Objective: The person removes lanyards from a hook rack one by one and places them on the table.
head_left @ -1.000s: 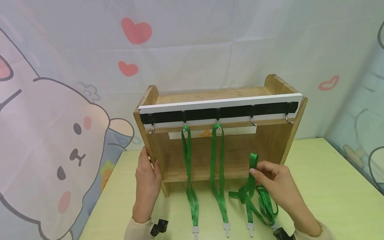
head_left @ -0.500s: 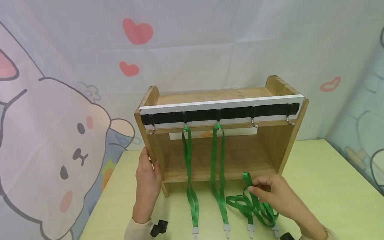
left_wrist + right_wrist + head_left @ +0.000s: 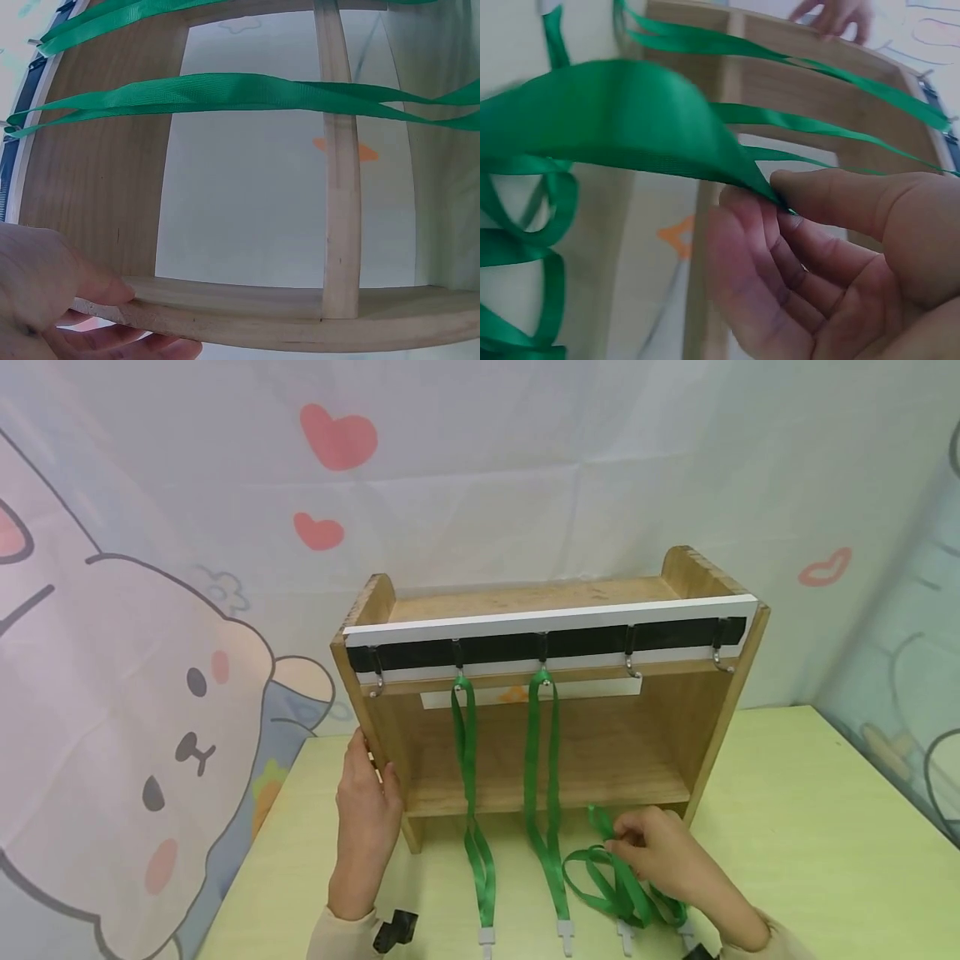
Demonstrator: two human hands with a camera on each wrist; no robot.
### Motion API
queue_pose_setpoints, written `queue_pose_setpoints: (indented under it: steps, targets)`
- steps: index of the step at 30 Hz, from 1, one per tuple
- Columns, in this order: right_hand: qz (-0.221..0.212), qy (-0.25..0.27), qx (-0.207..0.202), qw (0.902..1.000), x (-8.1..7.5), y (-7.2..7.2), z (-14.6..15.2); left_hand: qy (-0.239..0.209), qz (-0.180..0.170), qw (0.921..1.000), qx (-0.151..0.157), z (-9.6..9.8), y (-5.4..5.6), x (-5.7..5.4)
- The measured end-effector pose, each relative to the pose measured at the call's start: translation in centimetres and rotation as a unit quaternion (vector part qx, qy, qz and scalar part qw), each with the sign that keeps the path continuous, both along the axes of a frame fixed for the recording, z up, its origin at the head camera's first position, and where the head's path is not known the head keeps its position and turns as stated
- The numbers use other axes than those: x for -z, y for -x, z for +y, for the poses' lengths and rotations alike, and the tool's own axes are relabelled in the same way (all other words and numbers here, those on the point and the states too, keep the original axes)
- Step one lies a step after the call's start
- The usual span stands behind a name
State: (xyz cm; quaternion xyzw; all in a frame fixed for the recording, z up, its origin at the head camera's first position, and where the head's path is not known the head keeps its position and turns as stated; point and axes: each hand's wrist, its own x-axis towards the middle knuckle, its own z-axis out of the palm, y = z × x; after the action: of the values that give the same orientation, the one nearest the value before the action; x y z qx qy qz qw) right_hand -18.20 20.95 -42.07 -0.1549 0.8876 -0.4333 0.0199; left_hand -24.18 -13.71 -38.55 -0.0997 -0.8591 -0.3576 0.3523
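With thumb and fingertips, my right hand (image 3: 660, 852) pinches a green lanyard (image 3: 645, 112) low in front of a wooden shelf (image 3: 600, 752). Part of that strap lies coiled on the table, where another green lanyard overlaps it; white clips (image 3: 626, 935) show at their ends. My left hand (image 3: 367, 814) grips the shelf's left side panel (image 3: 225, 326), thumb inside and fingers outside. Two green lanyards hang from hooks on the shelf's front, a left one (image 3: 469, 752) and a middle one (image 3: 532, 752), both with white clips at the bottom.
A black hook strip (image 3: 585, 643) on a white board runs along the shelf's top front. Its far-left hook (image 3: 377, 685) and two right hooks, including this one (image 3: 632, 668), carry nothing. The pale green table (image 3: 810, 827) extends right; a printed cloth (image 3: 480, 468) hangs behind.
My right hand has come down and slightly left with the lanyard, whose strap now bunches more on the table. The left hand stays on the shelf's side.
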Motion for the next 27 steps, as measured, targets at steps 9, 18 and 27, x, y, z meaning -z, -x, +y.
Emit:
queue_pose_setpoints:
  steps: [9,18,27]
  targets:
    - [0.045,-0.057,0.019,0.9972,2.0,0.8,0.1,0.004,0.007,1.0000,-0.002,0.1,0.1,0.1]
    - [0.055,-0.071,0.019,0.9958,4.1,1.6,-0.6,0.001,0.003,1.0000,-0.003,0.1,-0.1,-0.1]
    - [0.039,-0.100,0.057,0.9926,5.2,1.8,-1.0,0.001,0.002,1.0000,-0.001,0.1,0.0,0.0]
